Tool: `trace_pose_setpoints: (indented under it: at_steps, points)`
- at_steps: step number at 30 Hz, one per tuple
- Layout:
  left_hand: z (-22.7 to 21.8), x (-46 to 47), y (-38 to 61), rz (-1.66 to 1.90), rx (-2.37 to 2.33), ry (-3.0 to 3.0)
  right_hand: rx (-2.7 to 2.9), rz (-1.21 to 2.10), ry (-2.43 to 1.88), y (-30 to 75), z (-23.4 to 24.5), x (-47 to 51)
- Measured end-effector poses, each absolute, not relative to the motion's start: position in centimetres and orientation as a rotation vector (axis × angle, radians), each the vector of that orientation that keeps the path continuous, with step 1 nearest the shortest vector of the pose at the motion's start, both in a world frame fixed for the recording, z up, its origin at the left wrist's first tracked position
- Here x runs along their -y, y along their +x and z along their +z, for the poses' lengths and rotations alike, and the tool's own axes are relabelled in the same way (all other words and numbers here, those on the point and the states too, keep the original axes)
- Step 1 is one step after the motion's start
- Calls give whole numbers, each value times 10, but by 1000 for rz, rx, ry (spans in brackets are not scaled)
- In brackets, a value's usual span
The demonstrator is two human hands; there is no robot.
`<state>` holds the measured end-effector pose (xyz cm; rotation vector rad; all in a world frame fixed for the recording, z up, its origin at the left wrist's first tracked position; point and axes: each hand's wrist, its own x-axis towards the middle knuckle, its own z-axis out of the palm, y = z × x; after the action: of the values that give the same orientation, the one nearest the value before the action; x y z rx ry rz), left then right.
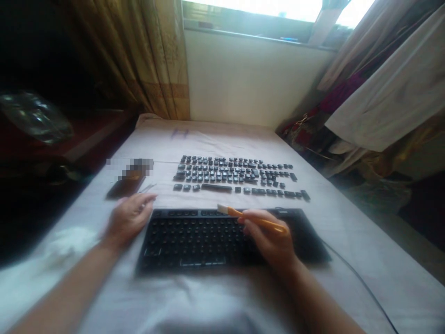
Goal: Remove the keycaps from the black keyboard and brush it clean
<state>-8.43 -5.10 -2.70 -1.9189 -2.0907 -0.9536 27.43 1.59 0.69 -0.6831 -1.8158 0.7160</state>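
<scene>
A black keyboard (194,236) with its keycaps taken off lies across the near part of the cloth-covered surface. My right hand (269,236) is closed around the orange handle of a flat paintbrush (257,221). The pale bristles point left, over the keyboard's top edge. Beside the keyboard's upper left corner is my left hand (128,218), its fingers loosely stretched to the right and the thumb apart. Whether it touches the keyboard is unclear. Just beyond its fingers shows a thin grey object (149,188), too blurred to name.
Loose black keycaps (222,174) lie in rows behind the keyboard. A brown, partly pixelated object (127,183) lies at left, and crumpled white material (66,250) nearer. A cable (361,278) runs down the right side. Curtains (156,60) and hanging clothes (392,93) flank the bed-like surface.
</scene>
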Motion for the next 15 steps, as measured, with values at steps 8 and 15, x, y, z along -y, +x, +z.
trace_pose_setpoints:
  at_steps: [8, 15]
  points:
    - [-32, 51, -84, -950, 2027, -1929, 1877, 428, -628, 270, -1, -14]
    - [-29, 57, -84, -924, 1997, -1991, 1919, 318, -543, 282, 0, -13]
